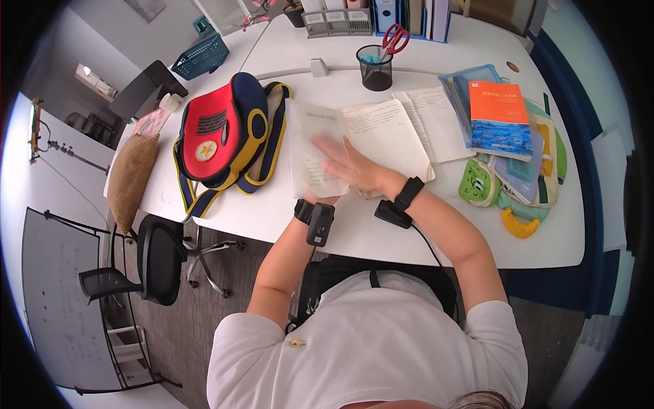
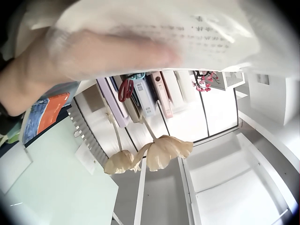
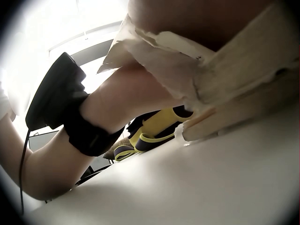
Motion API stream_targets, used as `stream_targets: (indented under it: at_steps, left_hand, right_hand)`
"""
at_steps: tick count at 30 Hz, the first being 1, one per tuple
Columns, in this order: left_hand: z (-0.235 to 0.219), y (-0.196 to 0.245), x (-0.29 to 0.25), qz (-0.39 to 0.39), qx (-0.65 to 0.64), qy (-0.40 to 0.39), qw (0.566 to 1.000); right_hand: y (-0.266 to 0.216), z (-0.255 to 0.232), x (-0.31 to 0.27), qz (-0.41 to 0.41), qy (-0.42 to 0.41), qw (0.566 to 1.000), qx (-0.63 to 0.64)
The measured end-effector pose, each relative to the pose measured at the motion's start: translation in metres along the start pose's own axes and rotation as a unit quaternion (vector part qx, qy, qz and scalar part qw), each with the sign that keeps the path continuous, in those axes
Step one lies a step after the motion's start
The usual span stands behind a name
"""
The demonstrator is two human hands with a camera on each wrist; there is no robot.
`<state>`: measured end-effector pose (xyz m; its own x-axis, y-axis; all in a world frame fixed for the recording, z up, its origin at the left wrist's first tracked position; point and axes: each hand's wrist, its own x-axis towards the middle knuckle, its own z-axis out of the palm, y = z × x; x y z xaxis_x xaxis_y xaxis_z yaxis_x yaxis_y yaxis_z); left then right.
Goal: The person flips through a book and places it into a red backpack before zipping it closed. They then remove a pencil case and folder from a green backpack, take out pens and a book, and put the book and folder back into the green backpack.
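A worn paper booklet [image 1: 385, 129] with printed pages lies open on the desk. Its left part, a pale translucent cover or page [image 1: 306, 123], is lifted. My right hand [image 1: 351, 167] lies across this page with fingers extended, blurred in the head view; the left wrist view shows the same right hand [image 2: 117, 54] flat along the printed sheet. My left hand [image 3: 136, 86] reaches beneath the raised, ragged-edged pages [image 3: 173, 65]. Its fingers are hidden there, so I cannot tell how they lie.
To the left stands a red and navy backpack [image 1: 214, 129] with yellow trim. On the right, an orange-and-blue book [image 1: 497, 116] tops a pile beside a green smiling pouch [image 1: 479, 183]. A mesh cup [image 1: 377, 73] holds red scissors [image 1: 395, 39]. Binders [image 1: 409, 20] line the back.
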<state>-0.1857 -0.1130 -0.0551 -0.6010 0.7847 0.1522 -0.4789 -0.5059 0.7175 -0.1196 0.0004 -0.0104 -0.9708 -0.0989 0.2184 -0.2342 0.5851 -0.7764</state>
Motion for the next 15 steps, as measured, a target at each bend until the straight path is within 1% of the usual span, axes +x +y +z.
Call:
stream_targets:
  at_steps: [5,11,14,15]
  left_hand:
    - [-0.004,-0.001,0.000,0.013,0.036,-0.005,0.999]
    - [-0.017,-0.010,0.001,0.052,0.143,-0.043,0.987]
    - [-0.021,-0.002,0.003,0.033,0.147,-0.032,0.988]
    - [-0.014,0.009,0.002,0.000,0.108,-0.009,0.994]
  right_hand:
    - [0.004,0.009,0.006,-0.003,0.066,0.995,-0.071]
    - [-0.004,0.002,0.005,0.013,0.017,0.996,-0.083]
    - [-0.001,-0.009,0.003,0.001,-0.015,0.993,-0.119]
    - [0.005,-0.012,0.001,-0.019,-0.009,0.988,-0.151]
